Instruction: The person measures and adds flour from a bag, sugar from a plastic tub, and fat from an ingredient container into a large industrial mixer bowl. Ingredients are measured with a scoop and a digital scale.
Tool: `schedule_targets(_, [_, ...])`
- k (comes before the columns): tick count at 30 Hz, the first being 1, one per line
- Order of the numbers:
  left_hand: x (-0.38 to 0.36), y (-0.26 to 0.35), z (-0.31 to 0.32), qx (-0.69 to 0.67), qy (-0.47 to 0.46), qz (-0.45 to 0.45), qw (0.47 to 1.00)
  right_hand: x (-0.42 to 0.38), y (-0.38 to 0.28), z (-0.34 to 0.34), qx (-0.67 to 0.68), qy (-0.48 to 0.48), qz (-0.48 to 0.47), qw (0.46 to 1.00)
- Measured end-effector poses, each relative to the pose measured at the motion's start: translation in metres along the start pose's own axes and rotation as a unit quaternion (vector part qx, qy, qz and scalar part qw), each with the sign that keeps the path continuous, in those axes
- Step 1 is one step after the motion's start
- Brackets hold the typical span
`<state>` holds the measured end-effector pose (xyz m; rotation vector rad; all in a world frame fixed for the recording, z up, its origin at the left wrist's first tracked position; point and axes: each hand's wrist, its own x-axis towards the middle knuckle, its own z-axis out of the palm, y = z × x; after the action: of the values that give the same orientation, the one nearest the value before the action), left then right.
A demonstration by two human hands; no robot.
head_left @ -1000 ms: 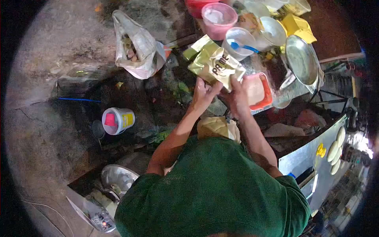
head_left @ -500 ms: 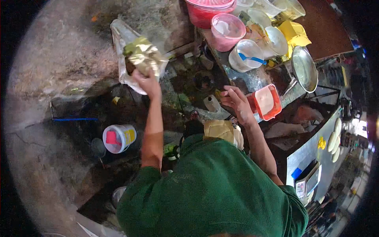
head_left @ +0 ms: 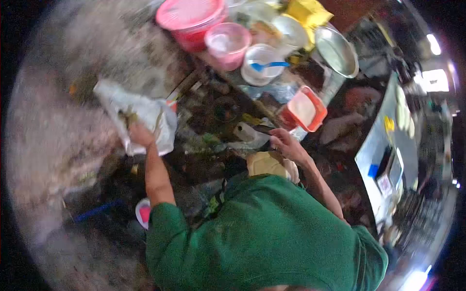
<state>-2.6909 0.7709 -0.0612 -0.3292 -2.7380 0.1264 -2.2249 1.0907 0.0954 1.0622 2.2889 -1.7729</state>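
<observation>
A cleaver with a pale, wide blade (head_left: 245, 134) and a dark handle is held in my right hand (head_left: 287, 145), fingers closed round the handle. Below the blade, a light tan block (head_left: 268, 164) sits close against my green shirt. Over on the left, my left hand (head_left: 141, 135) reaches into the mouth of a white plastic bag (head_left: 164, 127). Its blurred fingers are at a greenish-brown thing (head_left: 128, 117) in the bag, and I cannot tell whether they grip it.
An orange-red tub (head_left: 307, 112) of pale contents stands right of the cleaver. Behind are a white tub (head_left: 262, 72) with a blue spoon, pink tubs (head_left: 228, 46) and a metal bowl (head_left: 336, 52). A metal table (head_left: 371, 157) lies at right, a bucket (head_left: 142, 213) lower left.
My right hand has gone from open beside the cleaver to closed on its handle. My left hand is lower at the bag; the shiny golden sheet no longer shows. The whole view has shifted.
</observation>
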Motion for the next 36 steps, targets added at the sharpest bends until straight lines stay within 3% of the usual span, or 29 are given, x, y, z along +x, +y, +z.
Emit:
schedule_targets(2, [0.003, -0.017, 0.051, 0.004, 0.015, 0.031, 0.999, -0.001, -0.002, 0.003, -0.013, -0.016, 0.003, 1.0])
schedule_targets(3, [0.0, -0.011, 0.06, -0.143, 0.0, -0.058, 0.988, -0.008, 0.013, 0.0, -0.024, 0.003, -0.008, 1.0])
schedule_targets(4, [0.002, -0.001, 0.002, -0.078, -0.222, -0.03, 0.971, -0.012, 0.013, 0.0, -0.045, 0.015, -0.01, 0.999])
schedule_targets(6, [0.009, -0.017, 0.064, -0.152, -0.333, -0.149, 0.919, -0.016, 0.014, 0.002, -0.083, 0.03, -0.012, 0.996])
schedule_targets(8, [0.014, -0.015, 0.079, -0.176, -0.392, -0.259, 0.865, -0.017, 0.02, 0.006, -0.066, 0.02, 0.016, 0.998])
schedule_targets(12, [0.003, -0.014, 0.067, -0.363, -0.293, -0.238, 0.852, -0.034, 0.037, 0.016, -0.053, 0.023, 0.013, 0.998])
schedule_targets(13, [-0.006, 0.0, 0.051, -0.338, -0.138, -0.138, 0.92, -0.038, 0.037, 0.018, -0.055, 0.021, 0.004, 0.998])
schedule_targets(14, [-0.025, 0.013, 0.032, -0.304, 0.026, -0.035, 0.952, -0.042, 0.038, 0.017, -0.056, 0.011, 0.003, 0.998])
schedule_targets(16, [-0.064, 0.06, -0.042, -0.346, 0.065, 0.019, 0.936, -0.051, 0.042, 0.014, -0.06, 0.019, -0.004, 0.998])
schedule_targets(18, [-0.11, 0.1, -0.086, -0.362, -0.023, 0.029, 0.932, -0.063, 0.046, 0.008, -0.058, 0.028, 0.016, 0.998])
schedule_targets(19, [-0.135, 0.111, -0.076, -0.376, -0.037, 0.085, 0.922, -0.069, 0.051, 0.004, -0.052, 0.037, 0.007, 0.998])
schedule_targets(20, [-0.167, 0.131, -0.064, -0.435, -0.041, 0.082, 0.896, -0.076, 0.059, -0.001, -0.045, 0.046, -0.001, 0.998])
schedule_targets(21, [-0.19, 0.142, -0.035, -0.498, -0.087, 0.16, 0.848, -0.085, 0.069, -0.007, -0.038, 0.056, -0.009, 0.998])
schedule_targets(22, [-0.224, 0.157, -0.034, -0.59, -0.256, 0.089, 0.761, -0.096, 0.085, -0.011, -0.03, 0.092, -0.015, 0.995])
schedule_targets(23, [-0.252, 0.168, -0.035, -0.603, -0.387, 0.112, 0.689, -0.107, 0.105, -0.012, -0.021, 0.129, -0.021, 0.991])
schedule_targets(24, [-0.284, 0.178, -0.028, -0.631, -0.519, 0.051, 0.574, -0.119, 0.127, -0.013, -0.01, 0.167, -0.025, 0.986])
schedule_targets(26, [-0.33, 0.2, -0.044, -0.501, -0.634, 0.194, 0.556, -0.152, 0.186, -0.016, 0.04, 0.223, 0.019, 0.974])
schedule_targets(27, [-0.357, 0.209, -0.015, -0.455, -0.664, 0.25, 0.538, -0.176, 0.214, -0.018, 0.066, 0.251, 0.041, 0.965])
schedule_targets(29, [-0.397, 0.229, -0.054, -0.373, -0.707, 0.283, 0.53, -0.238, 0.274, -0.014, 0.109, 0.323, 0.105, 0.934])
schedule_targets(32, [-0.445, 0.253, -0.109, -0.309, -0.738, 0.26, 0.541, -0.338, 0.396, 0.015, 0.17, 0.42, 0.21, 0.866])
schedule_targets(33, [-0.462, 0.266, -0.108, -0.31, -0.74, 0.266, 0.535, -0.384, 0.402, 0.02, 0.153, 0.455, 0.262, 0.837])
schedule_targets(35, [-0.496, 0.277, -0.096, -0.307, -0.747, 0.268, 0.524, -0.461, 0.448, 0.047, 0.202, 0.529, 0.315, 0.762])
schedule_targets(36, [-0.506, 0.286, -0.126, -0.251, -0.741, 0.301, 0.545, -0.5, 0.445, 0.055, 0.279, 0.553, 0.358, 0.699])
